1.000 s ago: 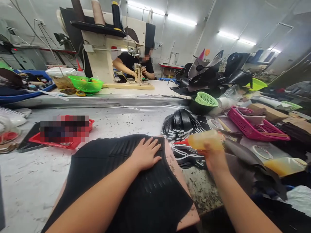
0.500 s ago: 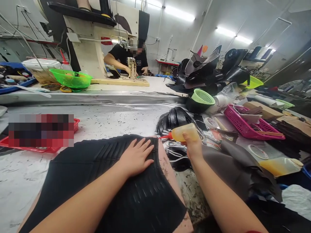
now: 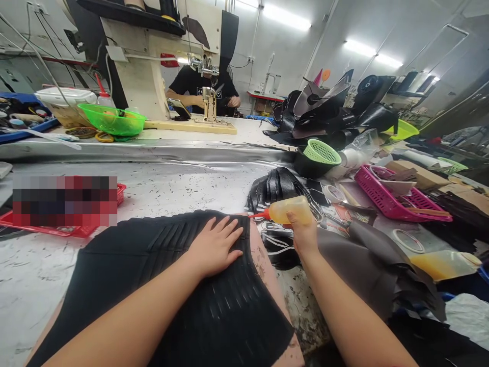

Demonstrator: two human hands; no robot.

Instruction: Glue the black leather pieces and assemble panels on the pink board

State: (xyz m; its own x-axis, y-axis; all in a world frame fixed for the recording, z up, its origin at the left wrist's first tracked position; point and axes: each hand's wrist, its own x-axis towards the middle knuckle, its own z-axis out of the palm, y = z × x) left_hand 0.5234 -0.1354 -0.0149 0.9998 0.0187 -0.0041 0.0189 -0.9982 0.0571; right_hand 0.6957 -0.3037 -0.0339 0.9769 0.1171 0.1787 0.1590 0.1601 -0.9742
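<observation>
My left hand [image 3: 216, 247] lies flat with spread fingers on a fanned stack of black leather-like pieces [image 3: 114, 260], near its far right corner. Beneath the stack, a pinkish board [image 3: 267, 265] shows along the right edge. In my right hand [image 3: 305, 237] is a squeeze bottle [image 3: 286, 210] of yellowish liquid, tipped on its side with its red nozzle pointing left. The nozzle tip reaches the stack's far right corner; whether it touches is too small to tell. Shiny black strips [image 3: 275, 188] lie behind the bottle, and black strips with white lines [image 3: 280, 244] lie below it.
A red basket [image 3: 120, 194], partly blurred out, stands at the left. At the right are a magenta basket [image 3: 401, 201], a dark sheet [image 3: 362, 265] and a yellow-liquid bottle [image 3: 443, 265]. Beyond the raised ledge stands a sewing machine [image 3: 133, 76], with a person [image 3: 194, 84] behind it.
Both hands and the bottle stay almost in place. The view has shifted slightly. Behind the sewing machine, the person's arms have moved and a phone-like object shows more clearly.
</observation>
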